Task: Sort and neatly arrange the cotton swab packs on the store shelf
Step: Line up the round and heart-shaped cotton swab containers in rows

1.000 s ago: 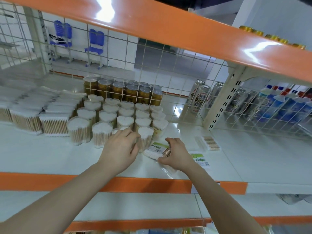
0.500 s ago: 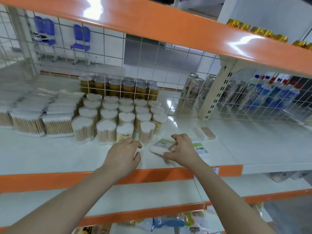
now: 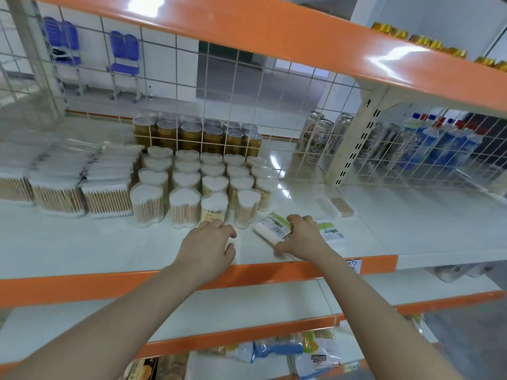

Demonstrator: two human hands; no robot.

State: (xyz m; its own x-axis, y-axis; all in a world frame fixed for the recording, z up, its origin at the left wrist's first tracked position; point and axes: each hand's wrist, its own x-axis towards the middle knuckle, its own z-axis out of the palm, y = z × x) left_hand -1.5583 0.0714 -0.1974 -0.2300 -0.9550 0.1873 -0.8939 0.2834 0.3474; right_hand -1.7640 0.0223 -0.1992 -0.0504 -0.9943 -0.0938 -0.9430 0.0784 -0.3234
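Two hands over shelf [image 3: 82,242] front. Right hand [image 3: 301,237] grips flat swab pack [image 3: 271,229], lying just right of heart-shaped tubs [image 3: 208,182]. Left hand [image 3: 208,248] loosely curled, empty. Pack likely light, film slippery, crushable; hold by long edges.

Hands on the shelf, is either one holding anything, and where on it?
The right hand grips a flat green-labelled swab pack by its right end, fingers curled over the edge. The left hand holds nothing.
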